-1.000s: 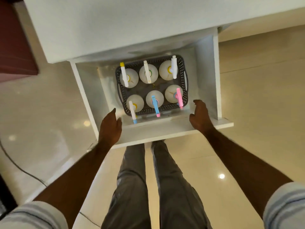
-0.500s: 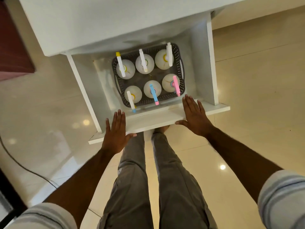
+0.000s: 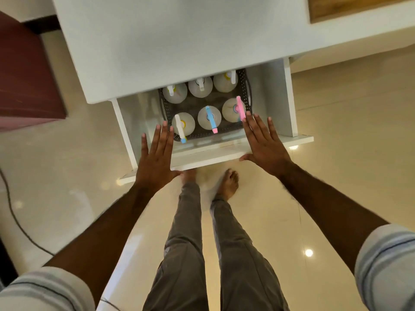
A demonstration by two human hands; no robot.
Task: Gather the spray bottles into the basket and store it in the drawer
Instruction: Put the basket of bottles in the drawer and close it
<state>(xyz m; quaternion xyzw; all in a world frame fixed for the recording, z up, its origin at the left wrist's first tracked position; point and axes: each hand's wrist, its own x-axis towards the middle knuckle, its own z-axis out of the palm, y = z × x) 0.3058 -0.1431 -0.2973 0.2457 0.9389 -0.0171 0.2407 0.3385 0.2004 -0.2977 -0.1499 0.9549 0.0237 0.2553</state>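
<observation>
1. Basket (image 3: 247, 95): six spray bottles (image 3: 210, 117) inside, seated in the half-open drawer (image 3: 213, 153).
2. Left hand (image 3: 155, 160), right hand (image 3: 265, 147): fingers straight and spread, flat on the drawer front, equally near.
3. Basket lies ahead of the fingertips; closing push runs toward the cabinet (image 3: 179, 41).
</observation>
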